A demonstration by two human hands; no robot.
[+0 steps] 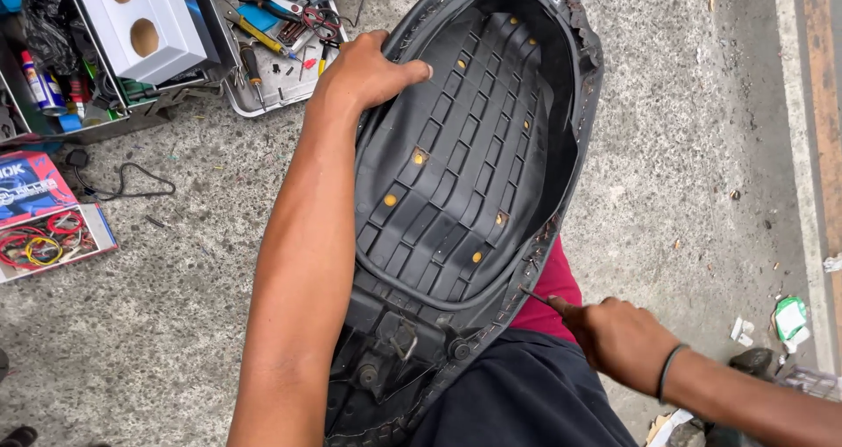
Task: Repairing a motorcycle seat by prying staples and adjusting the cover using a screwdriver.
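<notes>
Head view: rough concrete ground [693, 149]

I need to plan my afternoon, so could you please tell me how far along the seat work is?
Done: the black ribbed plastic seat base lies upside down. In hand: left hand steadies it; right hand works a thin metal tool at the stapled cover edge. Left: staples remain along the rim.

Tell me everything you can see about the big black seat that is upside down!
The seat lies upside down, its underside facing the camera, resting against the person's lap above the concrete ground. The base looks like hard black plastic moulded in a ribbed grid, dotted with small yellow-orange spots. A worn, ragged cover edge wraps its rim. At the near end sits a metal latch part. The left hand presses its far left rim; the right hand pokes a thin tool at the right edge.
</notes>
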